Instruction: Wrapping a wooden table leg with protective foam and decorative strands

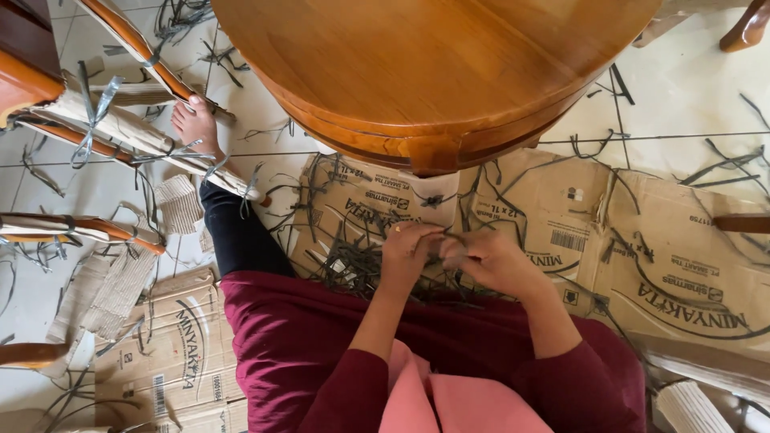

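My left hand point(407, 256) and my right hand point(491, 261) meet in front of me, fingers pinched together on a thin dark plastic strap point(443, 238) between them. Just beyond the hands stands a paper-wrapped table leg point(433, 195) under a round wooden tabletop point(433, 64). A pile of cut dark straps point(353, 269) lies on the flattened cardboard point(682, 265) below my hands. I sit on the floor, maroon skirt over my lap, my bare foot point(195, 122) stretched out to the left.
Wooden furniture parts wrapped in brown paper and straps point(120, 132) lie at the left. Flattened cardboard boxes point(172, 353) cover the tiled floor, with loose strap offcuts point(722, 164) scattered around. A corrugated roll point(688, 407) sits at the lower right.
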